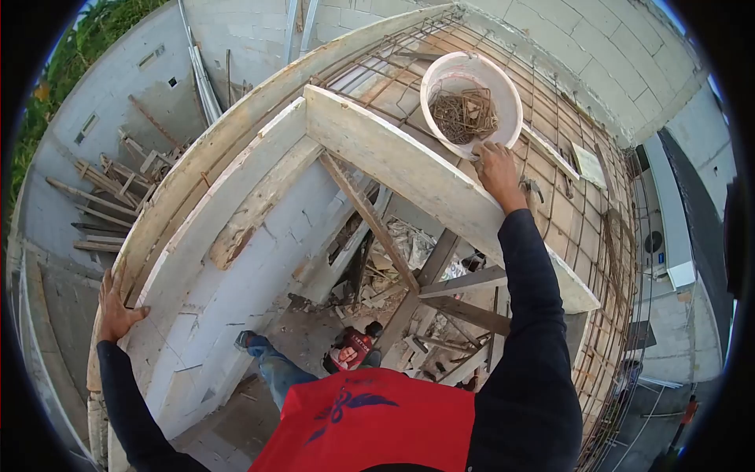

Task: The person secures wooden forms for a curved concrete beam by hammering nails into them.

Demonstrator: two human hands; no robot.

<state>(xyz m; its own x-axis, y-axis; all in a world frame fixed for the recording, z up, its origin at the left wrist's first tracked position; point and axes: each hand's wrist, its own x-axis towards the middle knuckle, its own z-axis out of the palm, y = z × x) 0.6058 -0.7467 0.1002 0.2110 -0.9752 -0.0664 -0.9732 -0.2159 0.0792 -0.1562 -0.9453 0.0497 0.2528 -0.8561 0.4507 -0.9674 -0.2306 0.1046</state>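
My right hand [497, 173] is closed on the near rim of a whitish plastic bucket [511, 94]. Inside the bucket lies a tangle of thin rusty wire [462, 114] with some brownish scraps. The bucket stands tilted toward me on a grid of rusty rebar [550, 102] laid over wooden sheeting. Far to the left, my left hand [118, 311] rests on the top edges of the curved formwork boards [177, 252], fingers stretched up and thumb apart. A whitish plank [401, 149] runs between my arms, passing under my right forearm.
An opening below me shows wooden braces [370, 212], rubble [401, 244] and a red printed item [351, 350] on the lower level. Scrap timber [110, 193] leans by the left wall. A small metal tool [533, 189] lies by my right wrist. Block walls [582, 47] rise behind.
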